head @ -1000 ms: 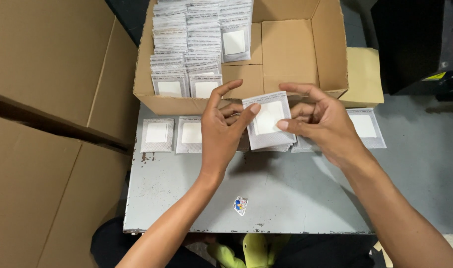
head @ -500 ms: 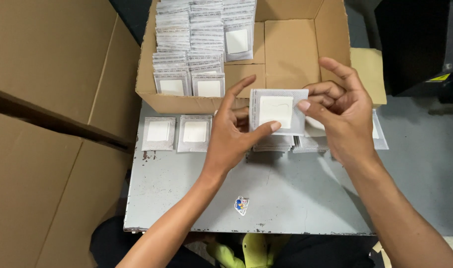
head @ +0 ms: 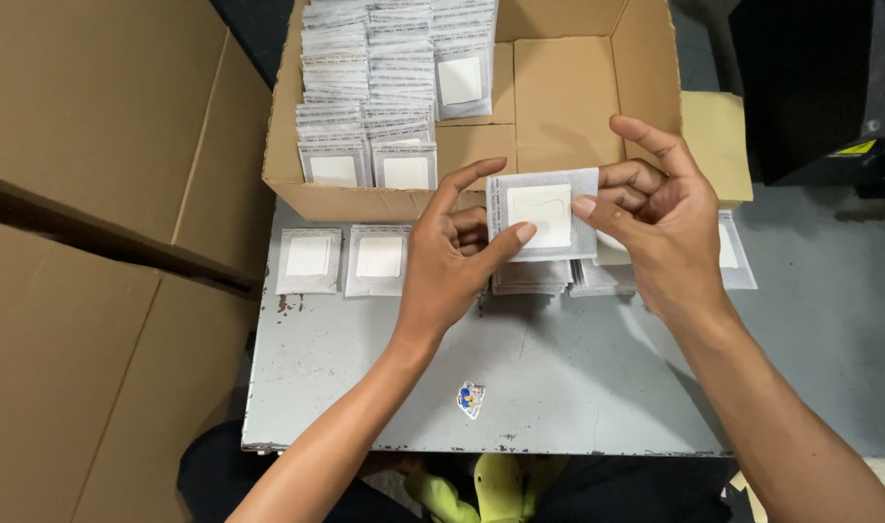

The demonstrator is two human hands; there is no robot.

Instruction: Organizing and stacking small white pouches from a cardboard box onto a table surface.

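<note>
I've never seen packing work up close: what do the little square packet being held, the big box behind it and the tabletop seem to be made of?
The packet in both hands looks like thin grey-white film or foil around a white pad; which one is unclear. The box is plain brown corrugated cardboard, matte, with folded flaps. The tabletop seems to be grey painted metal: scuffed, with dark, perhaps rusty chips along its edges.

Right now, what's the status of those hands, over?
Left hand and right hand both pinch one flat square white-and-grey sachet. Held above the grey metal table, before the open cardboard box. Nothing blocking.
</note>
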